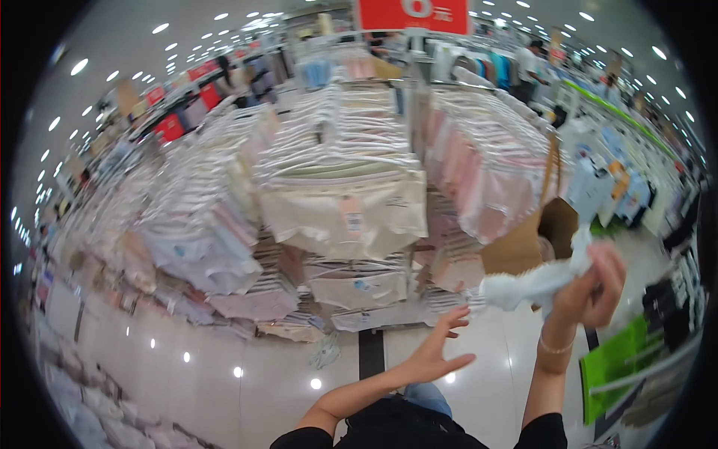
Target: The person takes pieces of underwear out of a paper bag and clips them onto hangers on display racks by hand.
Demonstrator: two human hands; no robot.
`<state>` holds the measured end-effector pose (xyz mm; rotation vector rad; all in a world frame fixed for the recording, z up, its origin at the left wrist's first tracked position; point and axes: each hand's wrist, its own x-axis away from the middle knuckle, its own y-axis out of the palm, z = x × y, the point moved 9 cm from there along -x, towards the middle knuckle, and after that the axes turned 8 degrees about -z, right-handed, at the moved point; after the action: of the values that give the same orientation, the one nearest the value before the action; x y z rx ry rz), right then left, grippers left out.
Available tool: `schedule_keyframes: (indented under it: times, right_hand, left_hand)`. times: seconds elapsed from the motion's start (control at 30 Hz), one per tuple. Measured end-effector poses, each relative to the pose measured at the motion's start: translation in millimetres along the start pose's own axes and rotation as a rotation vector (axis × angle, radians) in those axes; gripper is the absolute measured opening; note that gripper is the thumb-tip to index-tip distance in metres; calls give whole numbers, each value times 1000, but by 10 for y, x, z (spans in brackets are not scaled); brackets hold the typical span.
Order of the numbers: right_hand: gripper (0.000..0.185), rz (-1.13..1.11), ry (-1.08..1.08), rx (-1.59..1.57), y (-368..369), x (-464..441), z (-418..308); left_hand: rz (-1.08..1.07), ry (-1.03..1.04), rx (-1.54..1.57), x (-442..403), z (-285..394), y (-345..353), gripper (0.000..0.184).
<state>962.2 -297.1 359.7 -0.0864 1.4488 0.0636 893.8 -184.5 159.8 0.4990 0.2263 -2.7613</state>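
Note:
My right hand (598,288) is closed on a pale bluish-white garment (527,286), which hangs stretched and bunched to the left. Motion blur hides its exact kind. To the left of its loose end, my left hand (432,358) has its fingers spread, with nothing in it. Whether the fingertips touch the cloth I cannot tell. Behind the garment is a brown bag or open box (512,247). Ahead, cream underpants (344,213) with a paper tag hang at the front of a dense row on white hangers.
Pink garments (479,179) fill the right-hand row, pale blue ones (198,258) the left. A red price sign (413,15) tops the rack. A small pale cloth (326,350) lies on the shiny floor. A green panel (613,367) stands at right; a person (529,67) is far back.

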Motion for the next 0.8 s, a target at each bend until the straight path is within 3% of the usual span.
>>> schedule_keyframes:
  times: [0.1,0.2,0.23,0.37,0.53,0.6,0.73,0.8]
  right_hand:
    - [10,-113,104,-317,210,140,-321]
    - [11,-251,369,-700,443,380,-465]
    - [12,-313,397,-831,535,436,-550]
    - [15,-564,404,-1266,988,556,-930]
    - [20,-835,502,-1631,1403,830,-1408]
    - [19,-1067,443,-1836,1479,960,-1647]
    - [19,-1305,333,-2088,1374,1182,-1768]
    - [20,-1284,380,-2051,1353,1307,-1612]
  left_hand:
    - [155,58,-129,117,67,-153,82]
    - [350,323,-30,337,160,-347,88]
    - [370,327,72,400,158,-408,88]
    - [257,267,-48,647,41,-331,83]
    - [134,96,157,1057,-389,-120,72]
    - [115,28,253,1233,-493,-44,68]
    - [219,-58,359,1585,-545,-6,61]
    - [346,-87,343,1667,-467,-88,54]
